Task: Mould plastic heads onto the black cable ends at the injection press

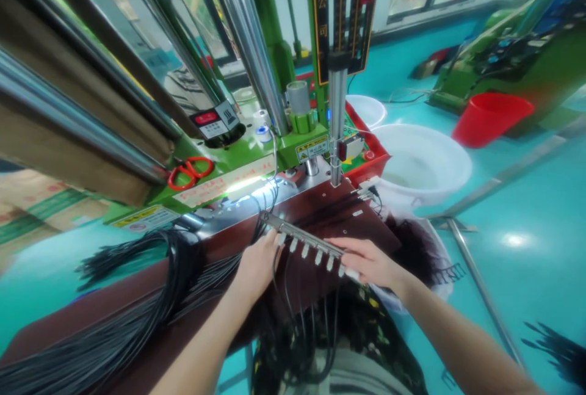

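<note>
Between my hands, above the front of the brown table (201,303), is a narrow metal bar (311,237) with several pale connectors (318,256) along its near edge. Black cables (314,315) hang from the connectors toward my lap. My left hand (260,264) is closed around the bar's left end, fingers partly hidden. At the other end, my right hand (368,260) grips the bar, its thumb near the last connector. The bar slants down to the right, in front of the green press machine (293,151).
A thick bundle of black cables (176,279) lies across the table on the left. Red-handled scissors (190,173) rest on the machine's ledge. At right stand a white tub (421,160), a red bucket (489,117) and a lined bin (439,260) with dark cables. A metal rail (485,297) crosses the floor.
</note>
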Demonstrator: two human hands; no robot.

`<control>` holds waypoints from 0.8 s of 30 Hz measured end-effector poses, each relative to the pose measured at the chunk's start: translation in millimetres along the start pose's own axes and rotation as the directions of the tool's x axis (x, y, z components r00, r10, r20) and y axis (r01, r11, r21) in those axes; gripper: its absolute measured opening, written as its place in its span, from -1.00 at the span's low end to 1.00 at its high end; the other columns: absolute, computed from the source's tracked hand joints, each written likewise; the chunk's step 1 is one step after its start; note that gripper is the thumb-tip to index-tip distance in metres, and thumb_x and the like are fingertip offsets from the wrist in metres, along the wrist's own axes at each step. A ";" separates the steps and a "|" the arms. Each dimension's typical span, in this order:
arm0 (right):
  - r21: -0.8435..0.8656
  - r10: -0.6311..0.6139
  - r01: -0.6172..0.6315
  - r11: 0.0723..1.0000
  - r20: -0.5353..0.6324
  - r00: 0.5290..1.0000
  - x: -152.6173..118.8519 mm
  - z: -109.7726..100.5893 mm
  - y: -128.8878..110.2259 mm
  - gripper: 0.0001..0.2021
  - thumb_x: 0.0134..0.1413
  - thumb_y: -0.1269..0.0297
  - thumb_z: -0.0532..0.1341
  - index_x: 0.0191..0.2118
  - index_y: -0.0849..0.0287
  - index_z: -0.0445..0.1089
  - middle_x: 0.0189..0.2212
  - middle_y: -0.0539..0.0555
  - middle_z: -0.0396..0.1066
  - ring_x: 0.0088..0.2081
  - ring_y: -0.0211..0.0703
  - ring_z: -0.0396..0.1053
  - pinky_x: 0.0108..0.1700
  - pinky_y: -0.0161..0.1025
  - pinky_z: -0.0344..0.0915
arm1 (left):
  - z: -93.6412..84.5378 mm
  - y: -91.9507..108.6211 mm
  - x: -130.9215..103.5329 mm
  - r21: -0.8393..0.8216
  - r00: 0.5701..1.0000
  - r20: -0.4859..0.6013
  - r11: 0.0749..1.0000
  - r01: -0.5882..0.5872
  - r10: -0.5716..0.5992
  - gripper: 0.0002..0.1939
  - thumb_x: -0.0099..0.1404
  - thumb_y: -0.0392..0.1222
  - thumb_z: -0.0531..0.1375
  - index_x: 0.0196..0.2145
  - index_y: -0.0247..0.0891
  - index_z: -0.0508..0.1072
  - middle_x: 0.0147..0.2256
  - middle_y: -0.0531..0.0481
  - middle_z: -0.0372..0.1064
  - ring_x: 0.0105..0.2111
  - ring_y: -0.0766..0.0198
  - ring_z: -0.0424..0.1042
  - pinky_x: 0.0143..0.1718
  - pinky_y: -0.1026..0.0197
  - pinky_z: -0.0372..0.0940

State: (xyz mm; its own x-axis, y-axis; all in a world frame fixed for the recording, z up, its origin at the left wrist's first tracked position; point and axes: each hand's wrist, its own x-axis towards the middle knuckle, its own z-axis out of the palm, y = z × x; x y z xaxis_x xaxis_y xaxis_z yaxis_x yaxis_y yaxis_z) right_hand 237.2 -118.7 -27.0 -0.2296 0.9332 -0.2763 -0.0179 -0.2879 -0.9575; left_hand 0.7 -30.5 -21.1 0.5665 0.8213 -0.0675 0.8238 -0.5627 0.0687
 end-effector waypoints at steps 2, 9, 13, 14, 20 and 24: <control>0.024 0.000 0.000 1.000 0.017 1.000 0.4 -0.1 1.0 -0.55 0.06 0.17 0.13 0.08 0.13 0.27 -0.63 -0.10 0.14 -0.67 -0.47 0.00 -0.69 -0.50 -0.06 | 7.5 -2.8 1.8 -0.067 0.999 -0.020 0.997 -0.033 0.032 -0.67 0.33 -0.24 -0.16 -0.04 -0.23 0.28 -0.20 -0.12 0.36 -0.23 0.18 0.41 -0.27 0.22 0.29; 0.057 -0.002 0.001 0.998 0.025 1.000 -0.6 0.9 -1.7 -0.51 0.01 0.10 0.17 0.08 0.16 0.28 -0.63 -0.11 0.11 -0.67 -0.47 -0.04 -0.68 -0.48 -0.09 | 39.5 -1.6 7.2 -0.121 0.991 -0.122 0.990 -0.075 0.060 -0.71 0.29 -0.24 -0.09 -0.12 -0.24 0.34 -0.16 -0.13 0.38 -0.19 0.14 0.38 -0.24 0.20 0.27; 0.090 0.033 -0.035 0.995 0.023 0.999 -0.9 0.8 -3.6 -0.50 -0.01 0.09 0.19 0.07 0.15 0.29 -0.64 -0.11 0.10 -0.67 -0.47 -0.03 -0.69 -0.48 -0.09 | 41.8 -1.4 11.4 -0.108 0.981 -0.155 0.985 -0.136 0.119 -0.72 0.26 -0.31 -0.10 -0.22 -0.26 0.38 -0.24 -0.14 0.40 -0.25 0.16 0.39 -0.24 0.17 0.27; 0.103 0.038 -0.040 0.994 0.023 0.999 -0.7 0.8 -3.4 -0.50 -0.02 0.10 0.20 0.06 0.16 0.29 -0.65 -0.12 0.09 -0.67 -0.47 -0.03 -0.69 -0.48 -0.09 | 42.0 -1.5 12.7 -0.100 0.978 -0.164 0.984 -0.150 0.132 -0.72 0.25 -0.33 -0.10 -0.23 -0.27 0.38 -0.25 -0.15 0.40 -0.27 0.16 0.39 -0.25 0.17 0.27; 0.215 0.053 -0.052 0.975 0.002 0.999 4.4 4.2 0.6 -0.49 -0.03 0.09 0.21 0.06 0.18 0.27 -0.68 -0.13 0.12 -0.72 -0.49 -0.09 -0.73 -0.47 -0.20 | 41.0 2.0 22.3 -0.128 0.962 -0.232 0.976 -0.179 0.146 -0.71 0.26 -0.32 -0.09 -0.14 -0.28 0.35 -0.22 -0.17 0.38 -0.23 0.13 0.38 -0.23 0.15 0.28; 0.326 0.083 -0.038 0.945 -0.127 0.988 11.1 10.5 -1.6 -0.46 -0.08 0.07 0.23 0.04 0.19 0.27 -0.64 -0.10 0.19 -0.73 -0.48 -0.06 -0.75 -0.45 -0.24 | 36.2 9.7 31.5 -0.271 0.965 -0.257 0.954 -0.127 0.056 -0.72 0.30 -0.23 -0.07 -0.13 -0.28 0.35 -0.19 -0.16 0.37 -0.25 0.15 0.40 -0.21 0.15 0.27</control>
State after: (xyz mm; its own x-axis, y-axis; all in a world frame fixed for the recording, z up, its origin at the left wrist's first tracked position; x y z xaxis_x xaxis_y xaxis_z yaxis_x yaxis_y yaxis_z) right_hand 224.4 -110.1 -27.6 -0.1047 0.9258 -0.3633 -0.3251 -0.3771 -0.8672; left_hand 27.2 -13.5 -58.6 0.5880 0.7851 0.1945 0.7089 -0.6160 0.3435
